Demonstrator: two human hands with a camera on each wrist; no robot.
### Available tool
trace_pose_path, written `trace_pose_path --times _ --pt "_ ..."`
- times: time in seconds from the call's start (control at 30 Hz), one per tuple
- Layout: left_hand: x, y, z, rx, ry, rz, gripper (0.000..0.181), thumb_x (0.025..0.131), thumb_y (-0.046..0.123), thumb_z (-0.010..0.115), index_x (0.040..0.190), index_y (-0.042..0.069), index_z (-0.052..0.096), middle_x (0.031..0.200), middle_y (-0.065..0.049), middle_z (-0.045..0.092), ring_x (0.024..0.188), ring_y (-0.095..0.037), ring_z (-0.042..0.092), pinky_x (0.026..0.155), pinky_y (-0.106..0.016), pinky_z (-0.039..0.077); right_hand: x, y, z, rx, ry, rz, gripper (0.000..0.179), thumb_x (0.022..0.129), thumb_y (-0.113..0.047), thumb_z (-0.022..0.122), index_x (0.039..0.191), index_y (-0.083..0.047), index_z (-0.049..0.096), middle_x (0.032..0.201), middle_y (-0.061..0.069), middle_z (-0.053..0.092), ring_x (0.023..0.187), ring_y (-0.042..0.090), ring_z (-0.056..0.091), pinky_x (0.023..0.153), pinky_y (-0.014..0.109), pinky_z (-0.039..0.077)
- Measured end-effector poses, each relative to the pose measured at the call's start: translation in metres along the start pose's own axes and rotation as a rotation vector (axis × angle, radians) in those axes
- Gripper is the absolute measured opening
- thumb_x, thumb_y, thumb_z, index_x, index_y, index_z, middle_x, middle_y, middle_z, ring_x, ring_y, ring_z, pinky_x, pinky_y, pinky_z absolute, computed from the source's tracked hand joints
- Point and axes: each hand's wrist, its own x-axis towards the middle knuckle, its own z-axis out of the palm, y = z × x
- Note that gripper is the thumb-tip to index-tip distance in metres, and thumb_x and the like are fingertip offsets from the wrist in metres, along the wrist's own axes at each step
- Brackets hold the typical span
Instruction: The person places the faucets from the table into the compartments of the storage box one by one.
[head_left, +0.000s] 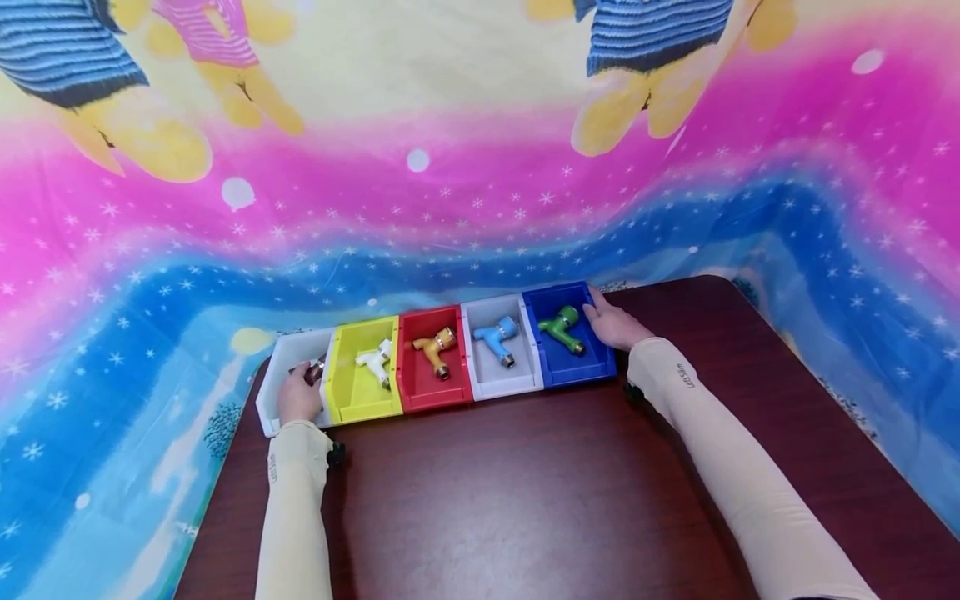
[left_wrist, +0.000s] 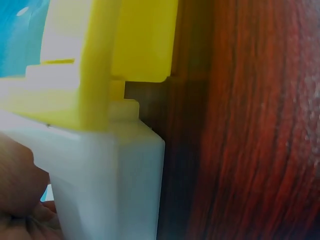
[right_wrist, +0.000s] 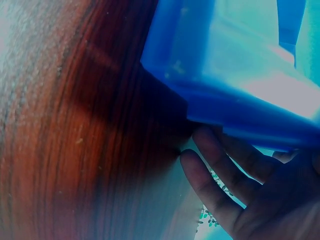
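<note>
My left hand (head_left: 298, 402) reaches into the white bin (head_left: 272, 392) at the left end of a joined row, its fingers round a dark brown tap (head_left: 317, 369), mostly covered by the hand. Beside it, the yellow bin (head_left: 352, 407) has a white tap (head_left: 375, 362) in it. At the other end, my right hand (head_left: 617, 323) lies along the outer side of the blue bin (head_left: 596, 367), and its fingers (right_wrist: 212, 185) stretch straight at the bin's underside edge in the right wrist view. Inside the blue bin is a green tap (head_left: 562, 328).
Between the end bins, a red bin (head_left: 431, 398) holds a yellow-orange tap (head_left: 435, 350) and a grey-white bin (head_left: 510, 383) holds a light blue tap (head_left: 497, 339). The row stands near the back edge of a dark brown table (head_left: 525, 483), before a printed cloth (head_left: 450, 200).
</note>
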Motion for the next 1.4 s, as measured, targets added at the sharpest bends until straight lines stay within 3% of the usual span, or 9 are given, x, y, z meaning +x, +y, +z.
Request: trace_pose_path --times 0.33,0.53,0.8,1.0,1.4 --pt "0.0043 -0.0052 0.0060 0.016 0.044 0.012 0.053 0.109 0.020 0.049 0.158 0.000 0.039 0.154 -0.031 0.045 0.143 -0.049 0.041 0.118 -0.061 0.034 0.0000 -0.0006 0.0014 -0.011 0.002 0.003 0.066 0.114 -0.044 0.019 0.166 -0.023 -0.017 0.175 0.018 -0.002 0.157 0.048 0.010 0.124 0.066 0.014" --pt "0.0070 -0.0083 0.0070 0.020 0.038 0.044 0.052 0.110 0.021 0.048 0.155 -0.004 0.042 0.149 -0.033 0.050 0.138 -0.050 0.047 0.115 -0.061 0.038 0.0001 0.0017 0.0011 -0.018 0.002 0.001 0.066 0.114 -0.043 0.019 0.166 -0.025 -0.017 0.174 0.019 0.000 0.157 0.049 0.013 0.124 0.067 0.016" --pt "0.0037 -0.0087 0.0045 -0.041 0.040 0.057 0.039 0.109 0.020 0.047 0.137 -0.006 0.044 0.130 -0.033 0.057 0.121 -0.047 0.056 0.106 -0.058 0.045 0.0036 0.0041 0.0013 -0.016 -0.001 -0.002 0.067 0.113 -0.044 0.019 0.165 -0.025 -0.018 0.174 0.019 -0.001 0.157 0.049 0.013 0.124 0.067 0.015" --pt "0.0028 -0.0090 0.0045 -0.055 0.009 0.046 0.041 0.109 0.020 0.045 0.139 -0.008 0.040 0.132 -0.034 0.053 0.123 -0.049 0.054 0.107 -0.059 0.043 0.0019 0.0030 0.0000 -0.005 -0.007 0.007 0.067 0.113 -0.043 0.020 0.166 -0.025 -0.018 0.174 0.018 -0.001 0.157 0.049 0.013 0.124 0.067 0.016" --pt "0.0030 -0.0050 0.0043 0.046 -0.038 0.050 0.049 0.111 0.022 0.039 0.147 -0.012 0.042 0.143 -0.037 0.051 0.132 -0.052 0.050 0.110 -0.060 0.042 -0.0005 0.0030 -0.0010 0.011 -0.004 0.009 0.066 0.113 -0.045 0.018 0.165 -0.025 -0.018 0.175 0.016 -0.004 0.158 0.047 0.009 0.125 0.066 0.013"
